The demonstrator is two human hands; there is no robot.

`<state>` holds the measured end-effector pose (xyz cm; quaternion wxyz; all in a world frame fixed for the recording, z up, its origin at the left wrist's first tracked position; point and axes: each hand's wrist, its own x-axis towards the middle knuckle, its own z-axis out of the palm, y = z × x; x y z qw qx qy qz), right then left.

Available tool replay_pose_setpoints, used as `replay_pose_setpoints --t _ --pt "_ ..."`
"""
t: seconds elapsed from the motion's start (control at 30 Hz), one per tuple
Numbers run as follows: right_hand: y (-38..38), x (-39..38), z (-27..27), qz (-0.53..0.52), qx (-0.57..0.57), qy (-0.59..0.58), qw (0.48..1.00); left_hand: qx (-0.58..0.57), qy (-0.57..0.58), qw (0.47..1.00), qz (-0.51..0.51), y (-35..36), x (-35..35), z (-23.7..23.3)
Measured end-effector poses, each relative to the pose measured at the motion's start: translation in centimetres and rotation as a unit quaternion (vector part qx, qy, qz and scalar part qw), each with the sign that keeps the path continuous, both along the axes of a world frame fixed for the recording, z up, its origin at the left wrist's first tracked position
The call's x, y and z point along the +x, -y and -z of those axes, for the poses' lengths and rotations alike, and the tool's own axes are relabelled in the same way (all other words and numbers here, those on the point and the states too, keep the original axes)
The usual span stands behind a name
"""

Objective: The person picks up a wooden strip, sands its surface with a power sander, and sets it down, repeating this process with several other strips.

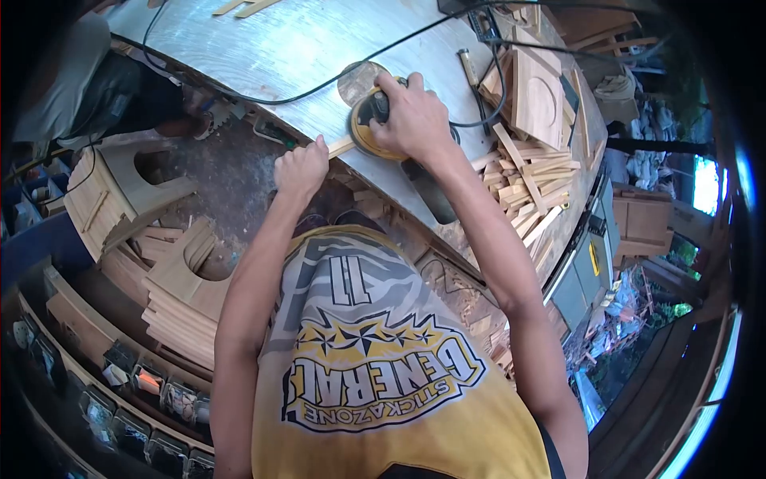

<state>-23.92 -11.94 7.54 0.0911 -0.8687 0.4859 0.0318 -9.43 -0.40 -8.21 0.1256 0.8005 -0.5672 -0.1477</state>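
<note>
My right hand point(411, 118) is wrapped over the top of a yellow and black power sander point(363, 128), which sits near the front edge of the pale worktable point(263, 60). My left hand point(302, 169) grips the near end of a narrow wooden strip point(341, 146) at that edge. The strip's far end runs under the sander, where it is hidden. Just beyond the sander lies a round disc point(361, 82). A black cable point(319, 89) crosses the table.
Thin wood offcuts point(531, 180) are heaped right of the sander, near a carved panel point(536, 96). Curved wooden pieces point(187, 279) are stacked at the lower left. A person point(112, 100) stands at the upper left. Bins point(132, 431) line the bottom left.
</note>
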Motion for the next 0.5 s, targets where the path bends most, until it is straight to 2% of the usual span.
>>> replay_pose_setpoints --t 0.07,0.17,0.27,0.5 --pt "1.1 -0.8 0.2 0.012 0.001 0.011 1.000 0.015 -0.013 1.000 0.000 -0.6 0.5 -0.3" --pt "4.8 -4.3 0.6 0.084 0.024 0.028 0.996 0.039 -0.017 0.999 -0.009 -1.4 1.9 -1.2" --pt "7.2 -7.4 1.4 0.099 -0.051 0.007 0.994 0.057 0.004 0.998 -0.024 -2.1 2.4 -0.7" --pt "6.8 -6.9 -1.6 0.092 -0.075 0.025 0.993 0.044 0.025 0.999 -0.017 -1.3 1.2 -1.2"
